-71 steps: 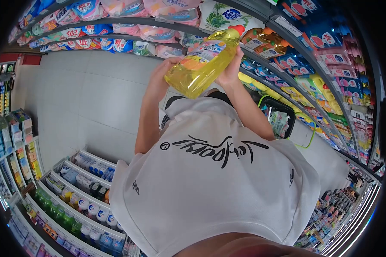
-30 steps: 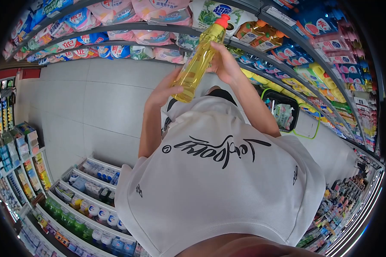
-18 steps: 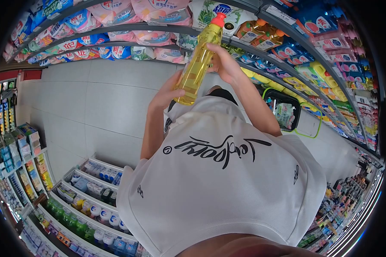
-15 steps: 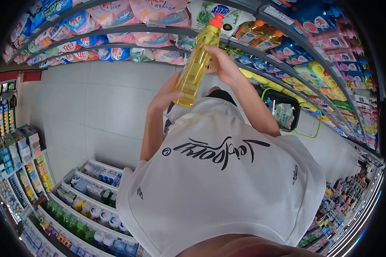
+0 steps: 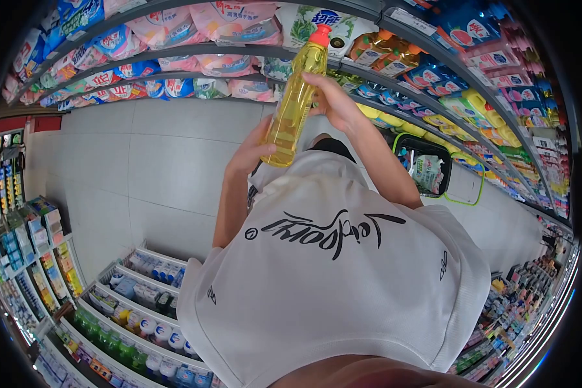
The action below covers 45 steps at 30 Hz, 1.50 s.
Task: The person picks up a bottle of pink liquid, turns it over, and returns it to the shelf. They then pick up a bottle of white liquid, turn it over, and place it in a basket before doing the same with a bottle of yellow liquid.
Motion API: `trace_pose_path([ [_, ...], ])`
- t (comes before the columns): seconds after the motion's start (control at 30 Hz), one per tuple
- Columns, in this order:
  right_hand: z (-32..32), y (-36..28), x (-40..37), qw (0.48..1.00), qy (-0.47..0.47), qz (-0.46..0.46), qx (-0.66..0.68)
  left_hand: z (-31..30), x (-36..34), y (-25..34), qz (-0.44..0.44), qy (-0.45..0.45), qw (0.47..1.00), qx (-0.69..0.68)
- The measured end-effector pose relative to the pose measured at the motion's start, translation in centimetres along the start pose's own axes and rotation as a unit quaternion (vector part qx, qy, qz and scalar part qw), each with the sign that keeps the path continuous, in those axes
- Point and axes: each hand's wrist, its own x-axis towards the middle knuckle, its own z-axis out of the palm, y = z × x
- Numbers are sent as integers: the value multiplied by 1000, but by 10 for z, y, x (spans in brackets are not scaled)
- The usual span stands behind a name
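Observation:
A clear bottle of yellow liquid [image 5: 291, 113] with a red cap [image 5: 320, 35] is held at a tilt in front of the body, cap end toward the shelves. My left hand [image 5: 253, 149] grips its lower end, the thumb lying across the front. Higher up, my right hand [image 5: 333, 102] holds the other side, with its thumb near the bottle's shoulder. The fingers behind the bottle are mostly hidden.
Shelves [image 5: 239, 48] of bagged detergent curve across the top, with bottles at the right. A black basket [image 5: 441, 187] with a green rim and packages inside stands on the floor at right. White shelves [image 5: 136, 294] stand at lower left.
The bottle and both hands have shifted slightly down and left in view. Both hands keep their hold.

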Motion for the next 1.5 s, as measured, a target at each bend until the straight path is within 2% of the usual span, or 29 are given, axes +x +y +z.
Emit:
trace_pose_path([
  [0.6, -1, -3, -6, 999, 1, 10, -42, 8, 0, -2, 13, -11, 1000, -4],
  [1.0, -2, 0, -8, 999, -10, -18, -45, 7, 2, 2, -3, -30, 999, -11],
  [1.1, -2, 0, -9, 998, -27, -33, -40, 5, 3, -1, 27, -20, 999, 16],
  [1.5, 0, -4, -12, 984, -114, -100, -89, 10, 2, 10, 38, -32, 998, 33],
])
